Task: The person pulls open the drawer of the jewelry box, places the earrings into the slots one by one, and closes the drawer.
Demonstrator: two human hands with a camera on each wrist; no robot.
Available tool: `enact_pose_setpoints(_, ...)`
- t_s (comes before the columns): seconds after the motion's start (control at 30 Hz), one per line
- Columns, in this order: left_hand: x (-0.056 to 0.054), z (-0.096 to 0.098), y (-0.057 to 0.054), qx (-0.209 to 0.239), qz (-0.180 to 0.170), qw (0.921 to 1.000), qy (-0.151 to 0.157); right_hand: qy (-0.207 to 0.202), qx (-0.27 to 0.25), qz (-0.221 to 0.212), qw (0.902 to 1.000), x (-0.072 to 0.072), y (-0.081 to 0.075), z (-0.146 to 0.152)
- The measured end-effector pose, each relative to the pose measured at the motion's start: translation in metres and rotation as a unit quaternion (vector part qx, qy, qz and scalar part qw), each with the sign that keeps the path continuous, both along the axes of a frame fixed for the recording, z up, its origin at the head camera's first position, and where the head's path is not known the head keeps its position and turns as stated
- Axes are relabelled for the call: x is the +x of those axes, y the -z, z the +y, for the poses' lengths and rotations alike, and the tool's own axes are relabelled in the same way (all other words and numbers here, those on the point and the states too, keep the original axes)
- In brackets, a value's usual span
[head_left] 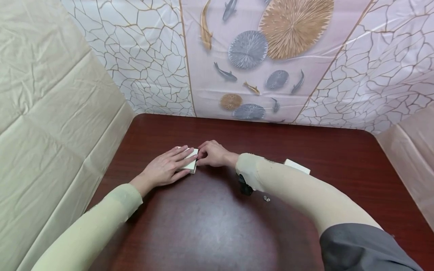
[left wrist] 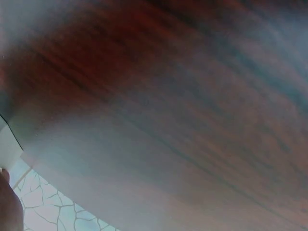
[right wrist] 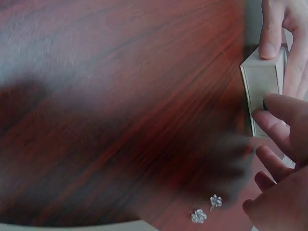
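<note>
A small white box [head_left: 191, 165] lies on the table with my left hand [head_left: 166, 165] on it. The fingers of that hand stretch nearly straight across the top, and the thumb rests along the near side. At the box's end face [right wrist: 261, 79], my right hand [head_left: 214, 154] pinches a small dark tab [right wrist: 264, 104] between thumb and index finger. The other fingers of the right hand are loosely bent. Fingers partly cover the tab and the box's top. In the left wrist view only blurred tabletop and a bit of hand [left wrist: 9, 207] show.
Two small silvery flower-shaped pieces, perhaps earrings [right wrist: 198, 215], lie on the dark red-brown table [head_left: 210, 222] near the right forearm. A white flat-looking object [head_left: 297, 165] stands partly hidden behind that arm. Patterned cloth [head_left: 152, 56] hangs behind the table.
</note>
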State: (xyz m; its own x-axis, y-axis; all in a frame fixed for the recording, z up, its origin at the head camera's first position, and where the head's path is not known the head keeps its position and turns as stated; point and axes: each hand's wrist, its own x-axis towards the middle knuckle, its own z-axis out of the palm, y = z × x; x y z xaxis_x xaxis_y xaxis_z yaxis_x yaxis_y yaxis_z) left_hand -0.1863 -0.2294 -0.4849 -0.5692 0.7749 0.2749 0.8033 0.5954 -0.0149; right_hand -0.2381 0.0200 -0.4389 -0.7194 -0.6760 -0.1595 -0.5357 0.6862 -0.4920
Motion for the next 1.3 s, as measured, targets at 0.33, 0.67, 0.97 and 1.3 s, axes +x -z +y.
enact_pose_setpoints(0.33, -0.001, 0.002, 0.0, 0.002, 0.009, 0.9999, 0.007, 0.018, -0.01, 0.0, 0.9998, 0.002, 0.002, 0.001)
enact_pose_setpoints(0.67, -0.003, 0.004, 0.0, 0.002, 0.017, 0.9998, 0.008, 0.021, -0.037, 0.007, 0.9991, 0.005, 0.003, 0.008)
enact_pose_setpoints(0.97, -0.001, 0.0, -0.001, 0.007, 0.012, 0.9999, 0.003, 0.024, -0.032, 0.016, 0.9991, 0.006, 0.004, 0.014)
enact_pose_setpoints(1.3, -0.003, 0.001, 0.004, 0.01, 0.018, 0.9997, 0.011, 0.025, -0.024, 0.015, 0.9993, 0.009, 0.003, 0.024)
